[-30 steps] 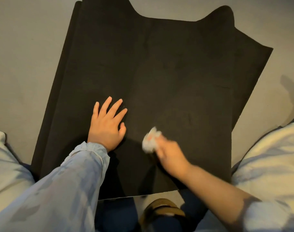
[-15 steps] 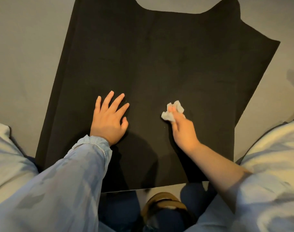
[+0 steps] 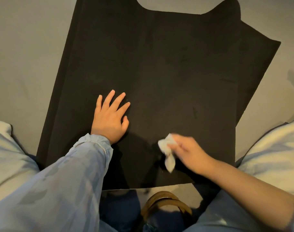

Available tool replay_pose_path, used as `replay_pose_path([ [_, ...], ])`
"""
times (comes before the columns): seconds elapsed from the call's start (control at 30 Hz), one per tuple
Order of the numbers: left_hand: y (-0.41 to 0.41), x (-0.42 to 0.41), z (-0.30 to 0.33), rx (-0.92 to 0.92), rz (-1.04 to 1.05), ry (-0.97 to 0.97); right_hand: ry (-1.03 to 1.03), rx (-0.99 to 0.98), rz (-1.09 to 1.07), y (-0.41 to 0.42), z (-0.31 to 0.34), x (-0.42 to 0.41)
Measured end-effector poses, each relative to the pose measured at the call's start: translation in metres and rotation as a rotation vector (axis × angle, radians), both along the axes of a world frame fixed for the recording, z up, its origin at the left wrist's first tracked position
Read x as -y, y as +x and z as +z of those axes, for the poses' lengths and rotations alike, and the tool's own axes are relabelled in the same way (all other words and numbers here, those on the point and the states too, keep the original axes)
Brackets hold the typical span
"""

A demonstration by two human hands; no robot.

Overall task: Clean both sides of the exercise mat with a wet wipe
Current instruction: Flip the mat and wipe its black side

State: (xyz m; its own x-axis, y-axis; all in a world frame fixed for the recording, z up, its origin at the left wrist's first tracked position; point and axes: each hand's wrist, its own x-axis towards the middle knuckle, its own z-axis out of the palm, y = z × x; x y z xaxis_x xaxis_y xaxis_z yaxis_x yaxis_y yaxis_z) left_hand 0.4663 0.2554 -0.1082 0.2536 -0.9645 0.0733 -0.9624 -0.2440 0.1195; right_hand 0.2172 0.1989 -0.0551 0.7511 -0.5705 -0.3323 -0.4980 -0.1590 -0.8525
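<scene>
- The black exercise mat (image 3: pixel 168 72) lies spread on a grey floor (image 3: pixel 25 56), turned a little so its far right corner points off to the right; a second layer of it shows along the right edge, and the far edge curls up into two rounded humps.
- The left hand (image 3: pixel 109 121) lies flat on the mat, palm down, left of the mat's middle and in its near half; fingers straight and slightly spread, pointing far and a little right, holding nothing.
- A pale blue sleeve (image 3: pixel 67 173) covers the left forearm to the wrist.
- The right hand (image 3: pixel 188 151) is over the near right part of the mat, blurred; its grip is closed on a crumpled white wet wipe (image 3: pixel 167 150), fingers curled round the wad.
- The wipe sticks out of the grip on the hand's left side: a bunched part at the fingertips and a loose tail hanging toward the near edge of the mat. Whether the wipe touches the mat cannot be told through the blur.
- The two hands are well apart, the right nearer than the left.
- Pale cushions (image 3: pixel 268 156) lie at the near left and near right, beside the mat.
- A brown ringed object (image 3: pixel 164 205) sits just past the mat's near edge, between the arms; what it is cannot be told.
</scene>
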Motion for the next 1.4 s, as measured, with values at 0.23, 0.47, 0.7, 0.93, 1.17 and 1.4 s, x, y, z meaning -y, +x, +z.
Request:
replay_pose_path([
  [0.23,0.0,-0.001,-0.001,0.001,-0.009,-0.025,-0.414,-0.184,-0.335,0.03,-0.026,0.039],
  [0.47,-0.001,-0.001,-0.001,0.005,-0.012,-0.035,0.139,0.011,0.187,-0.02,-0.03,-0.087],
  [0.7,-0.001,-0.001,0.0,0.004,-0.006,-0.035,0.14,0.165,-0.01,-0.022,-0.005,-0.075],
  [0.93,-0.001,-0.001,0.003,0.001,-0.017,-0.012,0.045,-0.059,0.012,-0.017,-0.037,-0.067],
  [1.17,-0.001,-0.003,-0.004,0.034,-0.026,-0.079,0.104,0.152,-0.239,0.012,-0.006,0.01],
  [1.4,0.0,0.0,-0.003,0.038,-0.02,-0.026,-0.614,-0.027,-0.472,0.095,0.009,0.185],
])
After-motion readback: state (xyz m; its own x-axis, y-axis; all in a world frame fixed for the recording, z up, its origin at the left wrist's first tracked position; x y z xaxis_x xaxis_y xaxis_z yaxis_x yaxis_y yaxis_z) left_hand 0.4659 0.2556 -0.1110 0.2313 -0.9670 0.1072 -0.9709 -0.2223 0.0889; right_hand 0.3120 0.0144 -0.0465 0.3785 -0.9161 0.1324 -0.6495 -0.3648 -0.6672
